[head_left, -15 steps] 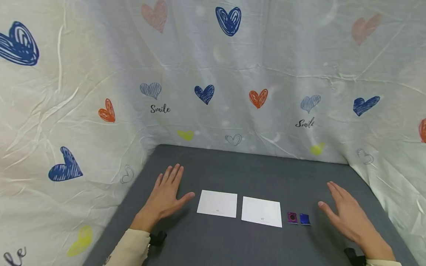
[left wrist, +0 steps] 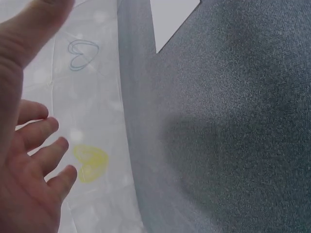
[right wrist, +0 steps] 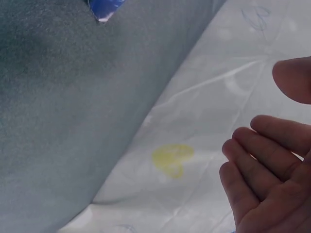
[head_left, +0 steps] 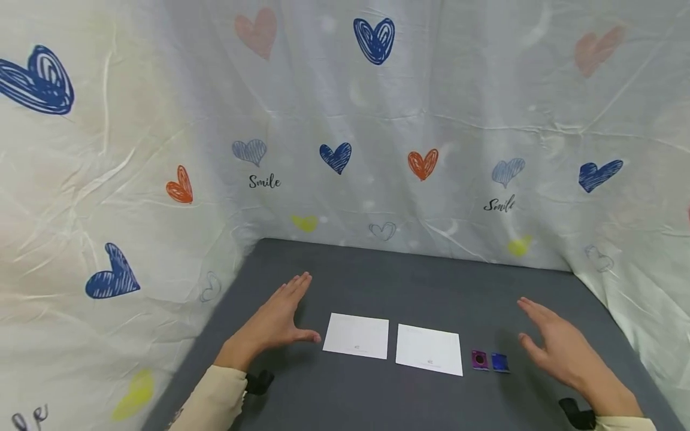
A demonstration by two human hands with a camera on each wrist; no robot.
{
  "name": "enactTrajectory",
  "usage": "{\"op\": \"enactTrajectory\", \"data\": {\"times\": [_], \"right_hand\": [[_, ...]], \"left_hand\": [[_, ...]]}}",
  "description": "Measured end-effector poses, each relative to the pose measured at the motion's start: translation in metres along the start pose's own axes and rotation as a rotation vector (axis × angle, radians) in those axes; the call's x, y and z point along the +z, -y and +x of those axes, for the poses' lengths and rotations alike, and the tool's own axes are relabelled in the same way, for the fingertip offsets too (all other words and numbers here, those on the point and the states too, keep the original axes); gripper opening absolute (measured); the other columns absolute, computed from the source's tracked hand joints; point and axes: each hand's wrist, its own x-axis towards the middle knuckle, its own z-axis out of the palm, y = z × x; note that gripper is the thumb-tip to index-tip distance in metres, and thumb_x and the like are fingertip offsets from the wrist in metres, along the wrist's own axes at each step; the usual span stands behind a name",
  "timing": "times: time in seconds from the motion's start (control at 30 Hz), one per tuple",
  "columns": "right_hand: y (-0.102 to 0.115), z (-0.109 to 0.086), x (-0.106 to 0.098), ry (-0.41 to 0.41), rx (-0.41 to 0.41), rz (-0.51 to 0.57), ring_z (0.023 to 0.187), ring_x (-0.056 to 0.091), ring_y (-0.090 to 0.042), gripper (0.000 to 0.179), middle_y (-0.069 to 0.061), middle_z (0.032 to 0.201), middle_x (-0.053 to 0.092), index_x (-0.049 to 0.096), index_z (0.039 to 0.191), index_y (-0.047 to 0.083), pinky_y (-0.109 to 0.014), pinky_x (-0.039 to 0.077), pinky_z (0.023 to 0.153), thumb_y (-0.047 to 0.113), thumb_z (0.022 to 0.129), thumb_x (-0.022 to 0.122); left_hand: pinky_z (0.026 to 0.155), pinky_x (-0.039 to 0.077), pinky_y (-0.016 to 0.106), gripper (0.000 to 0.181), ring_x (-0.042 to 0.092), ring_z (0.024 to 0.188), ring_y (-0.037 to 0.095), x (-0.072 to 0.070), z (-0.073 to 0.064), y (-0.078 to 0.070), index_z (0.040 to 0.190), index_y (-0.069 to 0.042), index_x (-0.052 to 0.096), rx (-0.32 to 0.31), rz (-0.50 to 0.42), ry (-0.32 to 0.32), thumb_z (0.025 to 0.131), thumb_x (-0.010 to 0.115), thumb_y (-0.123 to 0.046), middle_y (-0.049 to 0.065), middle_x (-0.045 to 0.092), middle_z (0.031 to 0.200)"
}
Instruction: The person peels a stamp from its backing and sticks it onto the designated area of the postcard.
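My left hand [head_left: 274,321] hovers over the left part of the grey table, fingers extended and thumb pointing at a white card [head_left: 356,336]. A second white card [head_left: 429,350] lies just right of the first, with a narrow gap between them. Beyond it sit two small square packets side by side, one purple with a dark circle [head_left: 480,360] and one blue [head_left: 500,363]. To the right of the packets is my right hand [head_left: 566,350], held above the table with relaxed fingers and the thumb apart. Neither hand holds anything. In the right wrist view the blue packet [right wrist: 105,8] shows at the top edge.
The dark grey table [head_left: 377,407] carries the cards and packets. A white curtain [head_left: 302,90] printed with hearts and "Smile" hangs behind it and down both sides. A black band [head_left: 260,383] is on the left wrist, another [head_left: 578,414] on the right.
The left hand has turned more edge-on, its fingers closer together and its thumb nearer the left card. The right hand has rotated slightly. The head view has shifted a little; cards and packets stay put.
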Motion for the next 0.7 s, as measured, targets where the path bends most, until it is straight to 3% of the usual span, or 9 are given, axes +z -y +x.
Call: {"op": "enactTrajectory", "data": {"times": [0.17, 0.4, 0.7], "right_hand": [[0.003, 0.004, 0.006, 0.000, -0.040, -0.014, 0.132, 0.063, -0.054, 0.068, -0.034, 0.151, 0.060, 0.057, 0.150, -0.010, -0.069, 0.053, 0.100, 0.020, 0.095, 0.082], [0.003, 0.005, 0.014, -0.018, -0.079, -0.006, 0.129, 0.066, -0.052, 0.065, -0.032, 0.145, 0.066, 0.062, 0.146, -0.009, -0.068, 0.054, 0.100, 0.020, 0.092, 0.086], [0.007, 0.018, 0.029, 0.031, -0.134, 0.034, 0.127, 0.069, -0.048, 0.061, -0.028, 0.143, 0.069, 0.065, 0.143, -0.007, -0.064, 0.056, 0.101, 0.015, 0.092, 0.088]], "left_hand": [[0.130, 0.028, 0.063, 0.132, 0.029, 0.166, 0.043, 0.002, 0.001, -0.001, 0.173, -0.003, 0.025, 0.003, -0.032, 0.046, 0.074, 0.102, -0.044, 0.018, 0.026, 0.181], [0.125, 0.037, 0.064, 0.121, 0.031, 0.165, 0.040, 0.009, 0.009, -0.008, 0.173, -0.004, 0.028, 0.036, -0.059, 0.115, 0.080, 0.099, -0.038, 0.017, 0.029, 0.180], [0.125, 0.041, 0.058, 0.104, 0.035, 0.164, 0.038, 0.027, 0.019, -0.012, 0.169, -0.004, 0.039, 0.074, -0.082, 0.156, 0.085, 0.096, -0.031, 0.017, 0.039, 0.175]]}}
